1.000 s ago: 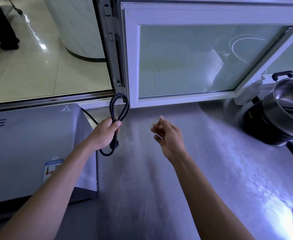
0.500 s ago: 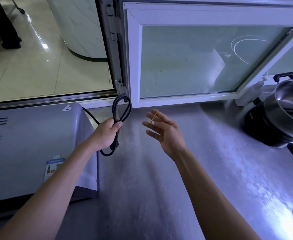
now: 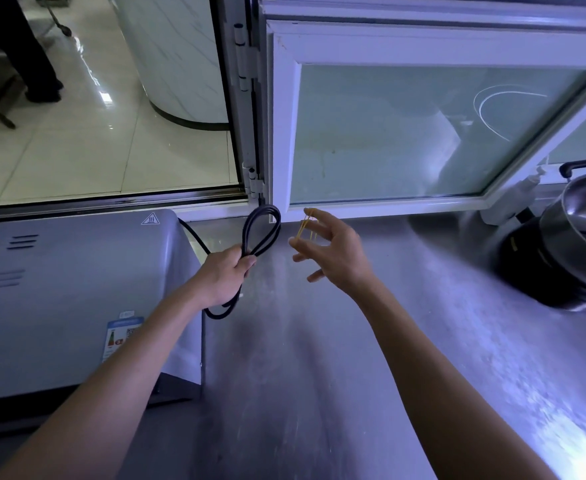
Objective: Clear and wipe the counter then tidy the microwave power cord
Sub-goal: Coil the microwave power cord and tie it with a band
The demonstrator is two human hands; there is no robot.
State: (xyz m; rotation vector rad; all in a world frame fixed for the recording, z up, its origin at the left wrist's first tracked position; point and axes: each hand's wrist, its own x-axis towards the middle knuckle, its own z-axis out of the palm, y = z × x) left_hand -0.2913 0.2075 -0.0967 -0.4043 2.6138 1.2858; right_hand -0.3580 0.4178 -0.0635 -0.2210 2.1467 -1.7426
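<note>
Left hand (image 3: 223,273) first: at about ten o'clock from the middle of my view, its fingers and thumb are curled tight round the folded power cord (image 3: 262,230), gripping the bundle at its waist. One black loop stands up above my fist toward twelve o'clock, another hangs out below toward six, and a single strand runs off at about ten o'clock to the back of the microwave (image 3: 69,292), which sits on the counter (image 3: 319,358) at nine o'clock. Judging by how things lie, the clearing and wiping look done on the stretch I can see: the steel surface in front of me is bare and streaky, though the far right is hidden in glare. What is left, I think, is binding the cord and setting it down neatly. The cord looks thick, smooth and springy, folded into a few long loops that would likely spread if I let go. Just right of it, near one o'clock, my right hand (image 3: 336,258) is spread wide, fingers straight and apart, with a thin yellow rubber band (image 3: 306,225) stretched across the fingertips, close to the cord but not touching it. At three o'clock stands a steel pot (image 3: 582,216) on a dark cooker base (image 3: 527,268).
</note>
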